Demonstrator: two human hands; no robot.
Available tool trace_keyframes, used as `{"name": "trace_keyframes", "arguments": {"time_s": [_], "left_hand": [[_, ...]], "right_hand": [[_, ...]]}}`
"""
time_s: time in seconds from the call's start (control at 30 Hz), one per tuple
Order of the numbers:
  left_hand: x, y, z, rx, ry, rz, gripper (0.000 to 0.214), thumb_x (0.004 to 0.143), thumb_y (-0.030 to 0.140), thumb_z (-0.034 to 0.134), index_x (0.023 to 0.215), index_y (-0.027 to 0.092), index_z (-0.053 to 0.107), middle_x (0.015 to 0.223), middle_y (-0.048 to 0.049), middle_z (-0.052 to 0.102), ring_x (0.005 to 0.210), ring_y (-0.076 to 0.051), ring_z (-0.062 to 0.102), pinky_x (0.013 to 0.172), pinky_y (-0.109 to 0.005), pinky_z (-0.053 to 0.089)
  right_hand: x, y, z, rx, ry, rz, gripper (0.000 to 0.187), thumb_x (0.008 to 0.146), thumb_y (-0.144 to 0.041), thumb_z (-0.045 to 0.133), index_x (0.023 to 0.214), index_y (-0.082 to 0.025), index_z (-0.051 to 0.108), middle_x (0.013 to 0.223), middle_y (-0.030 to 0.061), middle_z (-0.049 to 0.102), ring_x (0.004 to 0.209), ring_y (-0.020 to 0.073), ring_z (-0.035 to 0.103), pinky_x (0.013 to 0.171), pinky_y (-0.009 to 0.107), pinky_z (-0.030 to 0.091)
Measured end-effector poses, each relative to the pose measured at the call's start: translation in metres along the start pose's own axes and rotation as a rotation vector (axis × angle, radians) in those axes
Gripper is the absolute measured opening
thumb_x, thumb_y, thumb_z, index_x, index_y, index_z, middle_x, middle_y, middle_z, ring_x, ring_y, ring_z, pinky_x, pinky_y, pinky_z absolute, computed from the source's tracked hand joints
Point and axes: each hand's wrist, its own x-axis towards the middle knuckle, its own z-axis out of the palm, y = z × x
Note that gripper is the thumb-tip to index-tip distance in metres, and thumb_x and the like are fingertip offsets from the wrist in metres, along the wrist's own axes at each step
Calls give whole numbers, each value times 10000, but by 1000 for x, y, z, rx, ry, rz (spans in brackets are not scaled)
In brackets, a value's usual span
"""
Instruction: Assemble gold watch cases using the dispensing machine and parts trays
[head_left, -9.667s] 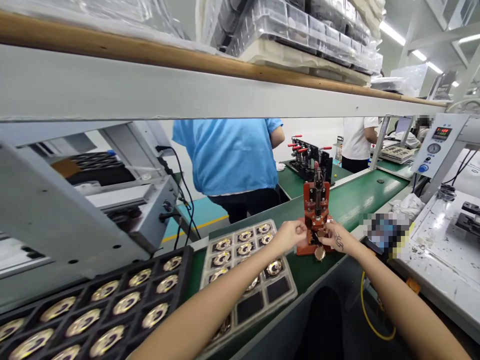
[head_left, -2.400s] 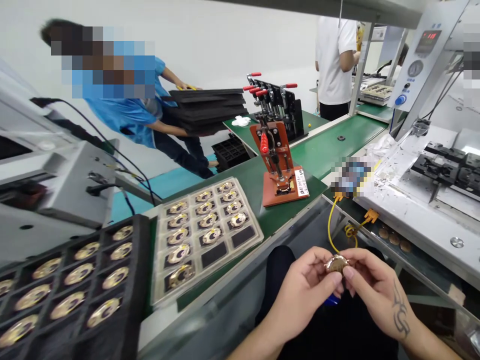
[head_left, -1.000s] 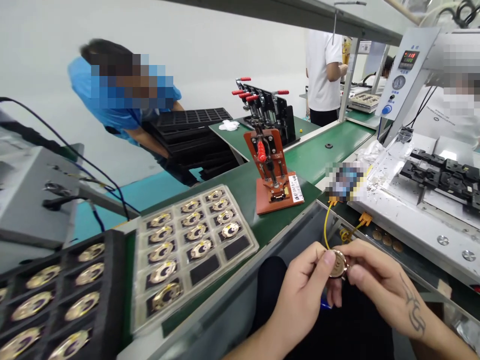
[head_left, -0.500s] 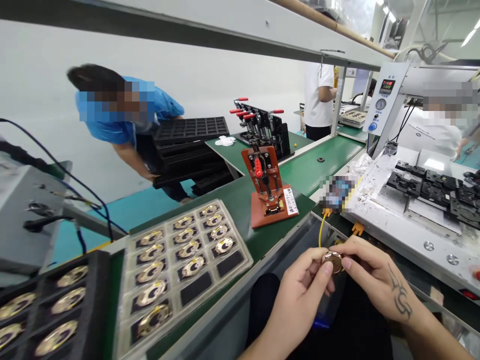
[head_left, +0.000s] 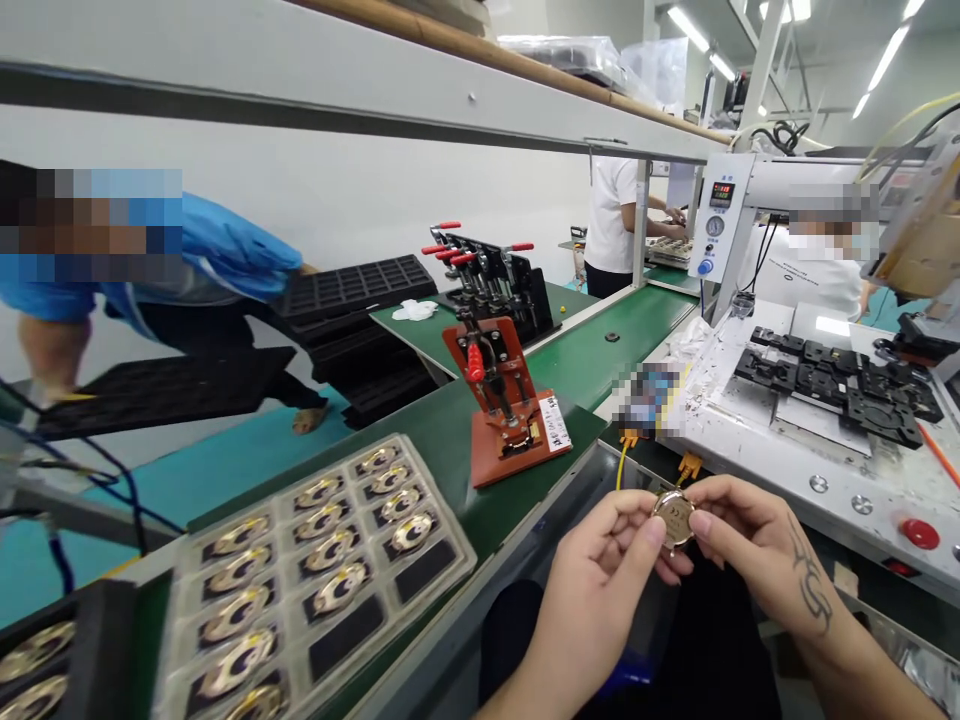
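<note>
Both my hands pinch one small round gold-coloured metal part (head_left: 674, 517) in front of my lap, below the bench edge. My left hand (head_left: 604, 580) grips its left rim with thumb and fingers closed. My right hand (head_left: 750, 545) holds its right rim with fingertips pressed on it. The part's flat face is turned up toward me. An orange toggle-clamp fixture (head_left: 504, 410) stands on the green belt (head_left: 450, 430) just beyond my hands, with nothing of mine touching it.
A clear tray (head_left: 442, 545) of gold parts, with some pockets vacant, lies at my left. A black tray (head_left: 97, 640) lies further left. A white machine bed (head_left: 840, 470) with black jigs is at my right. A person in blue bends over black trays (head_left: 352, 290) across the belt.
My view has swung right and up. The gold part has turned in my fingers, its flat face now toward me. The person in blue has moved left.
</note>
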Motion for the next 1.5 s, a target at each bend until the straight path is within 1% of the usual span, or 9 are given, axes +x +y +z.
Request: {"name": "trace_keyframes", "arguments": {"time_s": [0.1, 0.23, 0.5, 0.7, 0.87, 1.1, 1.23, 1.37, 1.5], "left_hand": [[1, 3, -2, 21, 6, -8, 380, 980, 539, 757, 1034, 163, 746, 798, -53, 774, 703, -191, 741, 705, -298, 619], [0, 4, -3, 17, 20, -24, 376, 962, 538, 780, 1000, 165, 749, 771, -34, 748, 673, -176, 718, 672, -282, 607], [-3, 3, -3, 50, 37, -19, 322, 976, 492, 776, 1002, 171, 759, 766, -32, 751, 683, -167, 714, 690, -265, 602], [-7, 3, -4, 79, 55, 6, 279, 996, 455, 759, 1023, 177, 763, 787, -26, 759, 690, -154, 714, 702, -246, 600], [-9, 2, -5, 96, 66, 27, 247, 999, 436, 758, 1024, 192, 780, 787, -17, 754, 697, -143, 715, 704, -224, 598], [-9, 4, -7, 119, 66, 58, 213, 1005, 410, 758, 1013, 200, 792, 798, -18, 760, 707, -137, 720, 706, -207, 598], [-8, 4, -9, 87, 59, 36, 233, 997, 428, 769, 1009, 195, 788, 799, -19, 762, 706, -137, 723, 709, -209, 600], [-6, -2, -11, -7, 44, -9, 275, 982, 457, 788, 998, 184, 767, 802, -19, 760, 681, -134, 716, 690, -220, 602], [-5, -8, -11, -82, 35, -34, 276, 983, 451, 792, 1012, 179, 757, 812, -12, 750, 667, -125, 703, 680, -227, 599]], "right_hand": [[1, 2, -2, 23, -6, 8, 304, 947, -512, 827, 1024, -218, 830, 763, 22, 737, 630, 149, 631, 634, 275, 573], [0, 3, -1, 24, -23, 11, 327, 960, -528, 807, 1031, -210, 835, 812, 45, 762, 643, 150, 623, 599, 266, 536], [-2, 3, 1, 68, 4, 11, 275, 937, -488, 848, 1046, -236, 834, 803, 33, 724, 609, 133, 548, 568, 255, 531], [-2, 2, 0, 110, -61, 12, 238, 978, -465, 812, 1043, -236, 831, 835, 29, 715, 643, 122, 546, 643, 238, 577], [-2, 2, 1, 134, -96, 23, 193, 994, -437, 804, 1052, -254, 825, 842, 14, 706, 656, 111, 543, 684, 220, 579], [-1, -2, 4, 149, -111, 22, 184, 1003, -431, 794, 1049, -255, 819, 868, 19, 711, 663, 113, 562, 692, 227, 579], [-2, -1, 4, 143, -108, 16, 177, 995, -422, 805, 1039, -251, 821, 870, 20, 706, 668, 112, 558, 688, 223, 576], [-2, -2, 5, 157, -100, 28, 182, 983, -426, 820, 1026, -249, 831, 842, 18, 698, 646, 107, 518, 650, 209, 559], [-2, -3, 6, 181, -107, 37, 173, 975, -423, 829, 1007, -253, 838, 835, 14, 706, 642, 101, 502, 641, 194, 549]]}}
